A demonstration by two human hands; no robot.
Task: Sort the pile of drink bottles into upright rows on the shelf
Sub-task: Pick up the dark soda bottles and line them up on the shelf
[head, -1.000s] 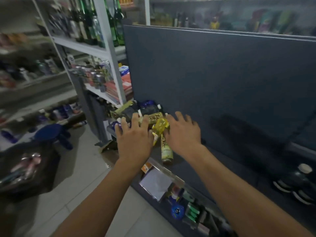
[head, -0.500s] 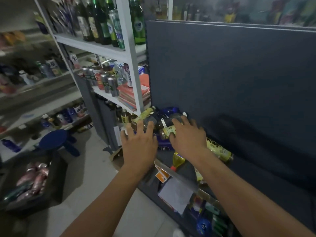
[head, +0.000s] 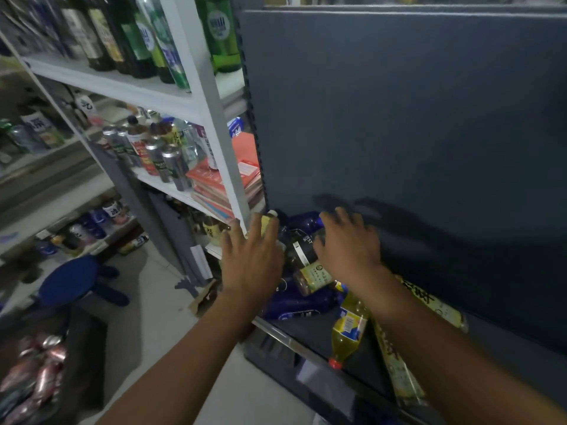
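Observation:
A pile of drink bottles lies on its side on the dark shelf (head: pixel 362 363). It holds a dark bottle (head: pixel 302 250), a yellow-labelled bottle (head: pixel 313 277), a blue bottle (head: pixel 294 305), a yellow bottle with a red cap (head: pixel 349 329) and two long pale green bottles (head: pixel 395 363) (head: pixel 432 302). My left hand (head: pixel 251 262) lies flat with spread fingers over a yellow white-capped bottle (head: pixel 269 223) at the pile's left end. My right hand (head: pixel 346 246) rests with spread fingers on top of the dark bottle. Neither hand grips anything.
A dark back panel (head: pixel 399 118) rises behind the shelf. The white rack (head: pixel 214 148) to the left carries green bottles, cans and red books. A blue stool (head: pixel 70 280) and a dark crate of pink cans (head: pixel 36 381) stand on the floor.
Both hands have moved up and back over the pile's far left end. Several bottles have rolled out toward the shelf's front right. The view has shifted closer and leftward.

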